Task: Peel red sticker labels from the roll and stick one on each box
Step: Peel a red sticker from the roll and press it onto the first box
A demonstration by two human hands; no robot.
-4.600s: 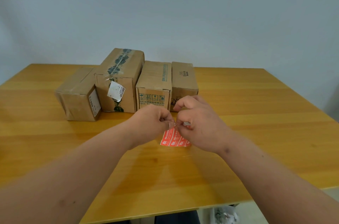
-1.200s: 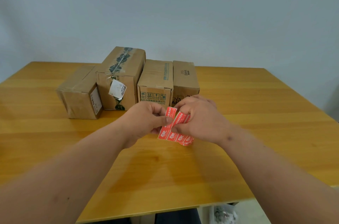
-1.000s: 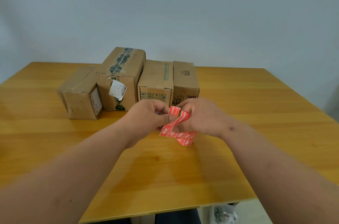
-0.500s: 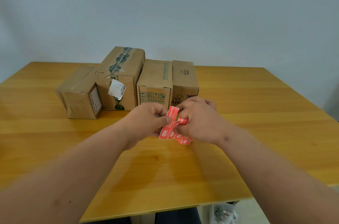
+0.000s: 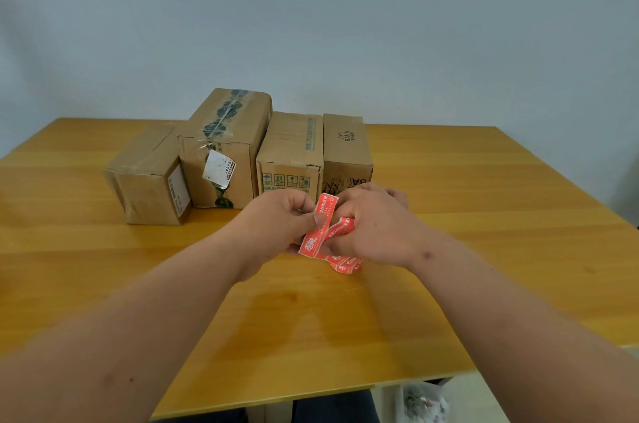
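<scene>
Several brown cardboard boxes stand in a row at the back of the wooden table (image 5: 484, 215): a low left box (image 5: 145, 180), a tall taped box (image 5: 224, 145), a middle box (image 5: 290, 149) and a right box (image 5: 345, 145). In front of them my left hand (image 5: 276, 222) pinches one red sticker label (image 5: 320, 225), which stands nearly upright. My right hand (image 5: 373, 225) grips the red label roll (image 5: 345, 263), whose strip bends under its fingers. No red label shows on any box.
A torn white shipping label (image 5: 218, 168) hangs on the tall box's front. The table's near edge runs below my forearms, and a bag of something (image 5: 422, 402) sits on the floor under it. A plain grey wall stands behind.
Over the last seconds a single red label has come up off the strip between my hands. It now stands apart in my left fingers while the right hand keeps the roll.
</scene>
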